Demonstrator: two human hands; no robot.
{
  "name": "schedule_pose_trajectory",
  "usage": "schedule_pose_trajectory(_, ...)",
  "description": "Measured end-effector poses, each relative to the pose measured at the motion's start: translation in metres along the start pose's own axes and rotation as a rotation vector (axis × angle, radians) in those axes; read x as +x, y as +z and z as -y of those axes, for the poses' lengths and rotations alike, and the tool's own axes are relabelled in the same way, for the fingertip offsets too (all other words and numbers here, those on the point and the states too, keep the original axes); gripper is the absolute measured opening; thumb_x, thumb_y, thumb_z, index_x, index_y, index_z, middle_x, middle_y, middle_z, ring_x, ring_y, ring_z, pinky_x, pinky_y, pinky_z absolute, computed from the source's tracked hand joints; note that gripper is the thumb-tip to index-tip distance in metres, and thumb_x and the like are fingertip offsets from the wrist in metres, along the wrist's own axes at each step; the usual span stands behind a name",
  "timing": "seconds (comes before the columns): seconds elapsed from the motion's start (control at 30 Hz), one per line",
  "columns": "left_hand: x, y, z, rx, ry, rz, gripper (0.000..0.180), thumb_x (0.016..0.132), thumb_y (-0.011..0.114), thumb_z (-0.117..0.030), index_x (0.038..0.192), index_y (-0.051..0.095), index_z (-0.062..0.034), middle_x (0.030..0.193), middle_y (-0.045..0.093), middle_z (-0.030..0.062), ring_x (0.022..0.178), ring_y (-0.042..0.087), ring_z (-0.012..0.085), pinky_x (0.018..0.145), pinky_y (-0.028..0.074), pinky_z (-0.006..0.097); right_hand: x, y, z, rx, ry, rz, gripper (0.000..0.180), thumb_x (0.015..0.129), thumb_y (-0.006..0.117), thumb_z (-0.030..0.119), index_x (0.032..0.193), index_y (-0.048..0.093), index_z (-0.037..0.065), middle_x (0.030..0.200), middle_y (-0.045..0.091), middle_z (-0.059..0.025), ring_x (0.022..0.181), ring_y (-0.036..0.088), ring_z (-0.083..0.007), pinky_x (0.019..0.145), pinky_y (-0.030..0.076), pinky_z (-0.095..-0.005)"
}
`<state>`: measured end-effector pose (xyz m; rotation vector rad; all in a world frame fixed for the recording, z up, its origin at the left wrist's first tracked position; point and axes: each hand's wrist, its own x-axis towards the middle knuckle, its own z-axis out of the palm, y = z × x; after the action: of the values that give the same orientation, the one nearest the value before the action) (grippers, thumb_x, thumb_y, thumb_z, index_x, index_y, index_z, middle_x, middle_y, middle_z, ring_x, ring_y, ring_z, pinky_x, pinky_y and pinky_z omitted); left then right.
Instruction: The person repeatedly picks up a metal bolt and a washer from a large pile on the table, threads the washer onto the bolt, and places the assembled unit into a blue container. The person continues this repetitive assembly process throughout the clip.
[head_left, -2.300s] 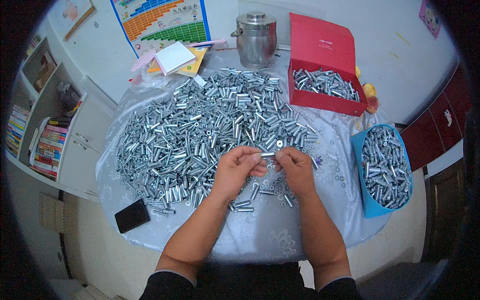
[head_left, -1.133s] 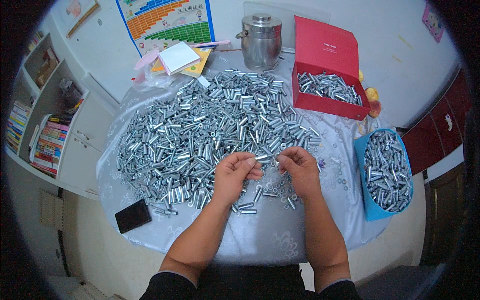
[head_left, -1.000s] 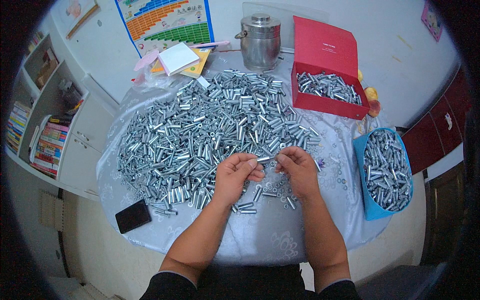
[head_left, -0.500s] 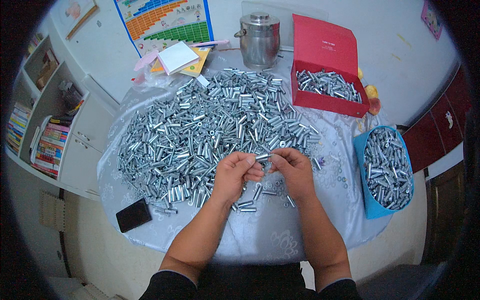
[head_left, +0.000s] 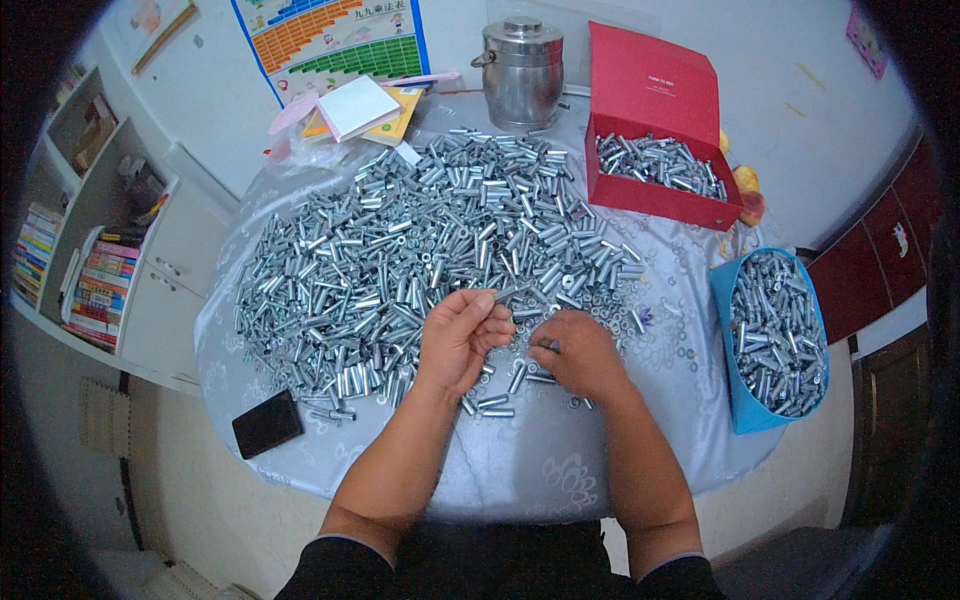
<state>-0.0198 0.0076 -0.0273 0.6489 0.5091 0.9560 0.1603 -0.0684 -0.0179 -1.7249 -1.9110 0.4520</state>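
Metal tube (head_left: 512,294), slim and grey, sits pinched between thumb and forefinger of the left hand (head_left: 462,338), above the near edge of a heap. Level with it, the right hand (head_left: 577,352) curls low over scattered washers (head_left: 603,300); whether it grips anything, I cannot tell. Nearby on the pale tablecloth (head_left: 500,465) lies a flat black object (head_left: 267,424), to the left. Beyond the hands spreads the heap of tubes (head_left: 400,240), with a blue bin (head_left: 740,375) of similar pieces at the right. Farther off stand an open red box (head_left: 655,206), also holding tubes, a metal pot (head_left: 523,80) and a notebook (head_left: 357,106).
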Motion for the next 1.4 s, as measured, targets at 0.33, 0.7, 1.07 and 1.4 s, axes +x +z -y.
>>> schedule_pose_trajectory(0.33,-0.001,0.001,0.002,0.065,-0.034,-0.045,0.014,0.093,0.058,-0.013,0.1,0.061,-0.0009,0.085,0.068,0.0121,0.068,0.069,0.0193,0.059,0.058,0.029,0.002,0.005,-0.001,0.232,0.097,-0.045,0.015,0.079,0.068,0.017,0.088,0.065,0.005,0.083,0.063,-0.0097,0.077,0.062,-0.0251,0.07,0.049,-0.0378)
schedule_pose_trajectory(0.7,-0.004,0.012,0.005,0.173,-0.042,0.016,0.016,0.092,0.06,-0.014,0.099,0.062,0.0006,0.081,0.068,0.0116,0.066,0.068,0.0181,0.058,0.057,0.027,0.006,-0.008,0.006,1.122,0.279,-0.338,0.006,0.089,0.061,0.006,0.093,0.061,0.001,0.079,0.062,-0.0036,0.068,0.058,-0.0106,0.064,0.05,-0.0252)
schedule_pose_trajectory(1.07,-0.004,0.009,0.007,0.154,-0.053,0.057,0.015,0.092,0.059,-0.01,0.099,0.061,0.0034,0.082,0.068,0.0157,0.067,0.069,0.0206,0.059,0.059,0.03,0.007,-0.005,0.009,1.13,0.305,-0.334,0.011,0.091,0.059,0.009,0.094,0.061,-0.001,0.082,0.062,-0.0057,0.068,0.058,-0.0117,0.064,0.049,-0.0254)
schedule_pose_trajectory(1.4,-0.004,0.008,0.007,0.145,-0.081,0.061,0.015,0.093,0.058,-0.011,0.098,0.062,0.0024,0.082,0.068,0.0141,0.067,0.069,0.0198,0.059,0.059,0.029,0.006,-0.005,0.013,1.105,0.312,-0.356,0.013,0.091,0.059,0.01,0.098,0.063,-0.001,0.077,0.061,-0.0036,0.067,0.058,-0.0108,0.064,0.048,-0.0244)
